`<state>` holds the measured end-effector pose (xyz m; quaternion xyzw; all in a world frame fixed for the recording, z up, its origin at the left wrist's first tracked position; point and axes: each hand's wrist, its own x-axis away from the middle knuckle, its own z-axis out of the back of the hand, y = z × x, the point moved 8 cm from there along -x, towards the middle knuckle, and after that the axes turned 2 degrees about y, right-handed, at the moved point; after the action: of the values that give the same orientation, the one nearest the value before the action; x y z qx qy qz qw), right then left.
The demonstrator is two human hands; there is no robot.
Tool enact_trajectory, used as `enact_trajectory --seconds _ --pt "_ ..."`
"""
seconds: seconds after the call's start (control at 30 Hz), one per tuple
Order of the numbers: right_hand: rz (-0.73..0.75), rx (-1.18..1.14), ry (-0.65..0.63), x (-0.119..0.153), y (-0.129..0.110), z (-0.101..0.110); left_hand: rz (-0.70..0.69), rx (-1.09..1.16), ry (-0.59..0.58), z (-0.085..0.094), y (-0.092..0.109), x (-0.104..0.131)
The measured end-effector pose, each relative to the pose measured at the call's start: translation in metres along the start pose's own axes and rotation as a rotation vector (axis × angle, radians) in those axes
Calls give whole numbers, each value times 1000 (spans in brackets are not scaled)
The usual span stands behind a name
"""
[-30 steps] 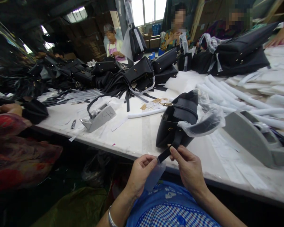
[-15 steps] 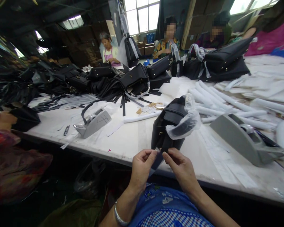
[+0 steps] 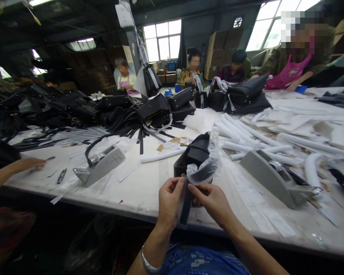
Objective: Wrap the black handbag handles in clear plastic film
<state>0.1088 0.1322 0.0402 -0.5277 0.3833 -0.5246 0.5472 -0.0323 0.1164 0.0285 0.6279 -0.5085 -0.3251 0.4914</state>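
On the near side of the black bag (image 3: pixel 197 153), in the head view, the left hand (image 3: pixel 169 200) and right hand (image 3: pixel 210 198), close together, pinch its dark strap (image 3: pixel 186 208). The bag rests on the table (image 3: pixel 143 187) between two grey tape dispensers (image 3: pixel 108 163), with white tubes (image 3: pixel 253 132) to its right.

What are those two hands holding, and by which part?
The right hand pinches a black strap above its hanging end; the left hand pinches at its other edge, apparently on clear film.
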Motion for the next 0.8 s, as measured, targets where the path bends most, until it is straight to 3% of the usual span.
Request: enact_trajectory --seconds 0.2,0.4,0.57,0.67,0.8 --pt "-15 50 46 -4 -3 -1 -83 -110 -7 5 5 0" --pt "-45 19 100 -4 4 -1 76 -97 -49 10 -25 17" --pt "-12 46 97 -6 2 1 55 -44 43 11 -30 22" --pt "19 71 127 -9 2 3 -105 -155 57 12 -18 24" --pt "-19 -61 118 -12 9 1 -464 -443 19 8 11 35"
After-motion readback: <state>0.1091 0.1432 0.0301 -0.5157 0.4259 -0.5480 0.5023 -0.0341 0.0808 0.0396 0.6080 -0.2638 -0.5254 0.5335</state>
